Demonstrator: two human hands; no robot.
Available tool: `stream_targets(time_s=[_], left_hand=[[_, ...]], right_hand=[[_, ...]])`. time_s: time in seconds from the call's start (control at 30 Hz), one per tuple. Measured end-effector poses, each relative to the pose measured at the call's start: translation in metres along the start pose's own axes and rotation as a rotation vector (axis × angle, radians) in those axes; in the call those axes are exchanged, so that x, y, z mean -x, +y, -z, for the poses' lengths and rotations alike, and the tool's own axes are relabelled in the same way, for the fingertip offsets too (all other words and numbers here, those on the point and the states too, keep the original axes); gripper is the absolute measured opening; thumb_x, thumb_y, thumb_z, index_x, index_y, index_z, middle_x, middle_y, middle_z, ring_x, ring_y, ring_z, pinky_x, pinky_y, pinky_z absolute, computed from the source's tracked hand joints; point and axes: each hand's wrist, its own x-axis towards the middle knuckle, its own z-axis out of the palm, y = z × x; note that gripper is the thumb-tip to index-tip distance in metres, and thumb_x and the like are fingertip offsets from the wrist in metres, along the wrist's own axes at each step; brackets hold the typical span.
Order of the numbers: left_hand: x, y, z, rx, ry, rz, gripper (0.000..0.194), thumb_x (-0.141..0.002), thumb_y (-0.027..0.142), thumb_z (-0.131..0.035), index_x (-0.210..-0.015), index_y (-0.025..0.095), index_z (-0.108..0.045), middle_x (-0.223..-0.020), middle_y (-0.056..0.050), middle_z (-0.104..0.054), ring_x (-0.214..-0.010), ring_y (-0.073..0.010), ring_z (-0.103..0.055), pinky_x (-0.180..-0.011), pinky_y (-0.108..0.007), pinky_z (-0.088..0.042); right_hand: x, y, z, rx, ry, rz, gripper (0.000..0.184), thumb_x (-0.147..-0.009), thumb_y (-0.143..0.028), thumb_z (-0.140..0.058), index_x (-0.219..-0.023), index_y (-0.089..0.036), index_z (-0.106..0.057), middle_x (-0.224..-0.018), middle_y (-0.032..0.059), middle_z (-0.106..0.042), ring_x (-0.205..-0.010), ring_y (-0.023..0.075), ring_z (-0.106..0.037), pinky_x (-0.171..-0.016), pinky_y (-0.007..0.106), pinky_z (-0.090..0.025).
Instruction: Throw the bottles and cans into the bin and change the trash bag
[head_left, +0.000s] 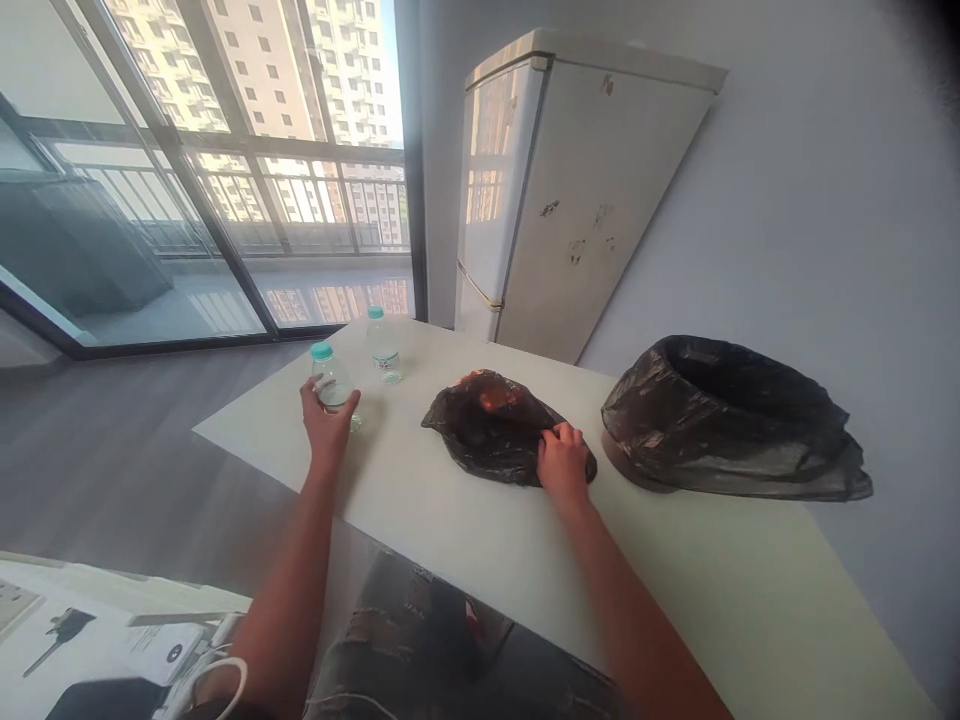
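My left hand [328, 425] is wrapped round a clear plastic bottle [330, 378] with a teal cap, at the left part of the white table [420, 510]. Behind it stands a second clear bottle [385, 350], also teal-capped, with a label low on its side. In the middle of the table lies a black plastic bag [480, 440], its mouth spread and something orange-red showing at its far side. My right hand [564, 465] grips the near right edge of this bag with curled fingers.
A bin [637, 468] lined with a large black bag [675, 410] stands on the table at the right, by the wall. Beyond the table is a white fridge [592, 190]. Glass sliding doors [247, 200] fill the left back. A white surface with cables [232, 670] is at lower left.
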Motion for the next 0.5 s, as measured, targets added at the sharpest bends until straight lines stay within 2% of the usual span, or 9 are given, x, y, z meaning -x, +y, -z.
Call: stream_targets(time_s=[0.1, 0.2, 0.23, 0.3, 0.37, 0.4, 0.43, 0.47, 0.5], left_hand=[[-0.001, -0.010, -0.004, -0.045, -0.013, 0.043, 0.084, -0.075, 0.045, -0.081, -0.147, 0.028, -0.040, -0.127, -0.009, -0.068, -0.107, -0.0275, -0.072, -0.097, -0.045, -0.058], [-0.001, -0.012, -0.003, -0.097, -0.009, 0.033, 0.092, -0.073, 0.047, -0.083, -0.150, 0.027, -0.036, -0.133, -0.011, -0.065, -0.115, -0.0308, -0.070, -0.103, -0.049, -0.055], [-0.001, -0.011, -0.002, -0.118, 0.022, 0.010, 0.096, -0.071, 0.048, -0.085, -0.150, 0.026, -0.036, -0.137, -0.013, -0.063, -0.122, -0.0325, -0.066, -0.108, -0.051, -0.052], [0.003, -0.008, 0.003, -0.154, 0.157, -0.052, 0.096, -0.070, 0.049, -0.085, -0.149, 0.022, -0.037, -0.144, -0.017, -0.055, -0.133, -0.0355, -0.058, -0.116, -0.055, -0.045], [0.009, 0.002, 0.006, -0.161, 0.311, -0.127, 0.074, -0.081, 0.048, -0.077, -0.141, 0.020, -0.044, -0.142, -0.018, -0.051, -0.136, -0.0371, -0.052, -0.118, -0.059, -0.041], [0.013, 0.010, 0.005, -0.154, 0.328, -0.175, 0.057, -0.088, 0.046, -0.070, -0.135, 0.020, -0.049, -0.137, -0.018, -0.053, -0.135, -0.0373, -0.052, -0.118, -0.061, -0.040], [0.018, 0.021, 0.002, -0.140, 0.276, -0.236, 0.042, -0.093, 0.043, -0.064, -0.128, 0.021, -0.053, -0.131, -0.017, -0.055, -0.133, -0.0371, -0.052, -0.117, -0.061, -0.040], [0.022, 0.033, -0.005, -0.128, 0.159, -0.310, 0.033, -0.096, 0.042, -0.061, -0.122, 0.021, -0.057, -0.125, -0.015, -0.058, -0.130, -0.0364, -0.054, -0.115, -0.060, -0.042], [0.026, 0.047, -0.014, -0.120, -0.009, -0.391, 0.029, -0.097, 0.042, -0.061, -0.117, 0.022, -0.060, -0.121, -0.014, -0.061, -0.127, -0.0355, -0.056, -0.115, -0.059, -0.043]], right_hand=[[0.001, -0.006, 0.013, -0.015, 0.145, -0.055, 0.027, -0.096, -0.012, -0.049, -0.103, -0.016, -0.075, -0.119, 0.0203, -0.059, -0.109, 0.0377, -0.049, -0.084, 0.049, -0.043], [0.004, -0.013, 0.025, -0.158, 0.280, 0.029, 0.035, -0.095, -0.010, -0.044, -0.110, -0.019, -0.075, -0.118, 0.0167, -0.058, -0.104, 0.0336, -0.050, -0.091, 0.050, -0.044], [0.005, -0.016, 0.028, -0.210, 0.313, 0.071, 0.036, -0.096, -0.009, -0.043, -0.109, -0.021, -0.075, -0.116, 0.0155, -0.058, -0.103, 0.0321, -0.051, -0.094, 0.049, -0.044], [0.008, -0.021, 0.031, -0.303, 0.329, 0.177, 0.036, -0.096, -0.009, -0.043, -0.103, -0.023, -0.076, -0.109, 0.0139, -0.058, -0.099, 0.0300, -0.052, -0.095, 0.046, -0.045], [0.010, -0.026, 0.031, -0.383, 0.243, 0.319, 0.035, -0.096, -0.009, -0.044, -0.101, -0.023, -0.076, -0.107, 0.0131, -0.060, -0.100, 0.0291, -0.053, -0.095, 0.044, -0.047], [0.010, -0.028, 0.030, -0.413, 0.174, 0.386, 0.035, -0.096, -0.008, -0.044, -0.102, -0.023, -0.075, -0.109, 0.0130, -0.062, -0.102, 0.0286, -0.055, -0.096, 0.043, -0.047], [0.010, -0.031, 0.028, -0.434, 0.093, 0.439, 0.036, -0.096, -0.007, -0.043, -0.103, -0.023, -0.075, -0.111, 0.0126, -0.064, -0.103, 0.0278, -0.057, -0.098, 0.042, -0.047], [0.010, -0.033, 0.026, -0.444, 0.011, 0.465, 0.037, -0.096, -0.006, -0.041, -0.105, -0.022, -0.074, -0.112, 0.0120, -0.066, -0.103, 0.0265, -0.059, -0.098, 0.041, -0.048], [0.010, -0.034, 0.024, -0.446, -0.066, 0.465, 0.039, -0.096, -0.005, -0.040, -0.107, -0.022, -0.073, -0.111, 0.0110, -0.068, -0.101, 0.0248, -0.061, -0.096, 0.038, -0.049]])
